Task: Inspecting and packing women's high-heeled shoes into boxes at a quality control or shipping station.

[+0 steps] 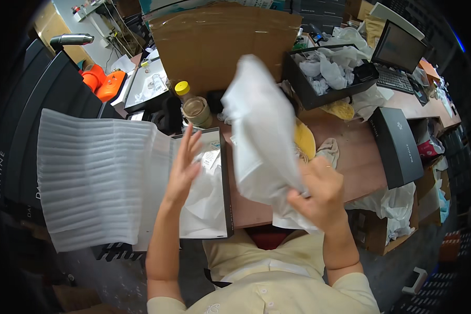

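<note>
Tabletop [358, 152]: because it is crowded behind the hands, a wide swing could sweep something over.
Corrugated foam sheet [91, 178]: left of the box; light, so a snag from the left forearm [165, 251] could drag it off.
Open black shoebox [227, 188]: left of centre, near end at table's front edge; a bump could tip it off.
White wrapping [264, 131]: up over the tabletop, right of the box; bag or sheet, blur hides which. Held by one lower corner, so it could flap, slip or tear.
Right hand [322, 193]: fingers closed on that corner; a hard yank could rip it.
Left hand [183, 167]: open, fingers spread, seemingly empty, at box's left side; contact can't tell.
Tan cylinder [198, 111]: jar or tape roll, unclear; loose wrapping could knock it.
Yellow-capped bottle [182, 89]: beside the cylinder; narrow, could topple if shoved.
</note>
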The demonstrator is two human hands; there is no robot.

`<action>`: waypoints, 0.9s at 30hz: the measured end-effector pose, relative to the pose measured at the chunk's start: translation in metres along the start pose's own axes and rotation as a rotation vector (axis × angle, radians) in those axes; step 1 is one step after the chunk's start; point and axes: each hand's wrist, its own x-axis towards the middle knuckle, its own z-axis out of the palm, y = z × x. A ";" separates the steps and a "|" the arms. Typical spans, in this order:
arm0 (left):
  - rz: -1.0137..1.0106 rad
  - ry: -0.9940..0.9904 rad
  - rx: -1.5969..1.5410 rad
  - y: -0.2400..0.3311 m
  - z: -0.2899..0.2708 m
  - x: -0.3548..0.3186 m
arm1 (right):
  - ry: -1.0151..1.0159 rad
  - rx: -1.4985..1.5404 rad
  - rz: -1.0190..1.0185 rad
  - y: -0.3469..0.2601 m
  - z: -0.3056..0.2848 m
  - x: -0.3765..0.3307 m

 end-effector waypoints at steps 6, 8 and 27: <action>-0.086 0.329 -0.982 0.027 0.049 0.006 | 0.030 0.335 -0.191 -0.021 0.014 0.015; -0.064 0.563 -1.066 0.008 0.041 -0.005 | 0.312 0.469 0.088 -0.020 0.012 -0.016; 0.027 0.240 -1.552 0.002 0.014 -0.050 | -0.267 1.333 0.345 -0.012 0.063 -0.071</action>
